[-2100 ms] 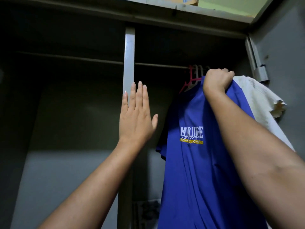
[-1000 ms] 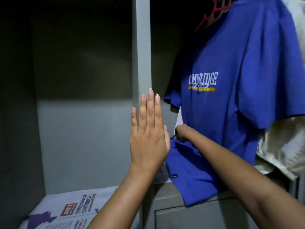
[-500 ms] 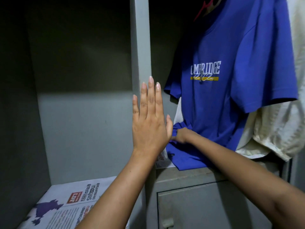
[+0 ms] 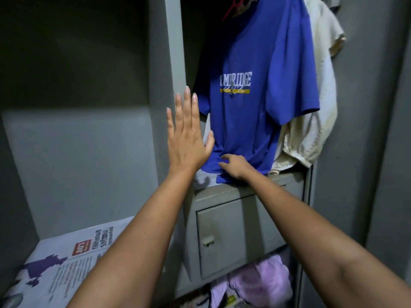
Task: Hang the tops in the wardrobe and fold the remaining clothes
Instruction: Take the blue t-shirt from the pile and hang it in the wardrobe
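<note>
Inside the grey metal wardrobe [image 4: 173, 52], the blue T-shirt [image 4: 255, 107] already hangs from a pink hanger [image 4: 235, 6] in the right-hand bay, just in front of a cream top [image 4: 320, 90], so at least this part of the hanging looks done; folding is not yet under way here. The right hand [image 4: 233, 166] pinches the shirt's hem where the soft jersey bunches on the ledge above a dented little drawer [image 4: 224, 236]. The left hand [image 4: 186, 138] lies flat, fingers straight, against the upright divider. Newspaper [image 4: 62, 263] lines the left shelf. Crumpled lilac fabric [image 4: 260, 283] sits below, perhaps clothes awaiting folding, though that corner is too dim to tell.
</note>
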### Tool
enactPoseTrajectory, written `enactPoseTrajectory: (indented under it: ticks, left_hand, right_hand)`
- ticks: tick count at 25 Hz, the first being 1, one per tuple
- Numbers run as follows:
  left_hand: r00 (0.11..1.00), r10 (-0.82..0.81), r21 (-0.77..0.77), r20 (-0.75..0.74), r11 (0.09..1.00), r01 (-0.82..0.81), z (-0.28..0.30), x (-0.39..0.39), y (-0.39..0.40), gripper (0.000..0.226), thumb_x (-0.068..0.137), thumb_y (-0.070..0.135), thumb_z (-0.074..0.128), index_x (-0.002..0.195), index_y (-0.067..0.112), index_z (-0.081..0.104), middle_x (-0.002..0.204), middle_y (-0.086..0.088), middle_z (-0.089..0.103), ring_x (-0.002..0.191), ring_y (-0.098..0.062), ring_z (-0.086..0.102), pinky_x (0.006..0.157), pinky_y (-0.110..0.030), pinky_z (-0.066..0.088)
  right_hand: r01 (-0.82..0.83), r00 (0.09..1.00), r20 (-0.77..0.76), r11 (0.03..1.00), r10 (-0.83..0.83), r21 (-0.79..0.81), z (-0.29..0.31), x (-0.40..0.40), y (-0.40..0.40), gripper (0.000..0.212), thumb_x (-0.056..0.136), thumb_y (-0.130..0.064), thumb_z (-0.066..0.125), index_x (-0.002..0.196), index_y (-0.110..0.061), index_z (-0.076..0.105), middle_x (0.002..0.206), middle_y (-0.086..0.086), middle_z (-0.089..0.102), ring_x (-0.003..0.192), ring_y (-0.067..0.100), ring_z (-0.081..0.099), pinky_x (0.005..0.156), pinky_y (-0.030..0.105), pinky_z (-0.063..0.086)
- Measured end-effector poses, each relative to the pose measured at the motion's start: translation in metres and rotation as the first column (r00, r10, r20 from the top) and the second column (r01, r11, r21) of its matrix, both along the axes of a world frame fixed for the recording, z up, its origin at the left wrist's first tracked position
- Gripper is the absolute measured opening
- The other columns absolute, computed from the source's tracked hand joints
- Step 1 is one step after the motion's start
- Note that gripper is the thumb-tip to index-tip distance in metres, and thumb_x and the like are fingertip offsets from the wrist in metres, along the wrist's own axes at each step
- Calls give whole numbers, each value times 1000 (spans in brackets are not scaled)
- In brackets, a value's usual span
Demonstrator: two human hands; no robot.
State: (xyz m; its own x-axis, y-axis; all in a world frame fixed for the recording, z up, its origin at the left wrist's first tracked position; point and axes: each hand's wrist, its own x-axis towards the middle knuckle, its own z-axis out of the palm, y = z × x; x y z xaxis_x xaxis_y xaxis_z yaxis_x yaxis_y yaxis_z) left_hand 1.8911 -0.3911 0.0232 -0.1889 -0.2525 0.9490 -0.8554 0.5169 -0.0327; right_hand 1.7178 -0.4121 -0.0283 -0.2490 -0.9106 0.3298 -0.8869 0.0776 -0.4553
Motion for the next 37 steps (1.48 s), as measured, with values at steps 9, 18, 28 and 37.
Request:
enactPoseTrajectory:
  ticks: [9,18,28,37]
  left_hand:
    - [784,-314,367,-536,750,551,-133,41,65,74,97,41,46,153,14,6,161,-4,3,148,-19,4,120,-45,9]
    - [514,-188,506,-837,88,858,-159,-14,252,68,98,47,40,153,14,14,158,-4,19,144,-22,20,115,-32,15]
    - [380,-483,597,-789,-454,661,-172,-149,520,70,97,52,37,153,16,13,158,1,18,144,-18,20,116,-33,15]
    - [161,-577,580,-801,-679,451,-150,-247,651,75,95,58,36,153,20,8,159,2,16,145,-20,18,119,-42,17]
  right_hand:
    - [198,832,540,977,-125,-79,-68,6,151,62,93,-39,54,143,-6,36,140,17,47,129,32,44,105,35,33]
    - [140,668,731,989,-136,56,-106,-14,399,76,91,-54,50,145,-3,34,149,1,34,139,18,30,112,34,22]
    - [595,391,806,790,-445,148,-116,-77,741,58,99,-42,43,143,-4,38,151,8,33,141,24,28,111,33,21]
    - [809,242,785,566,-570,162,-107,-118,919,62,97,-43,45,145,-6,33,151,10,33,140,26,29,112,35,21]
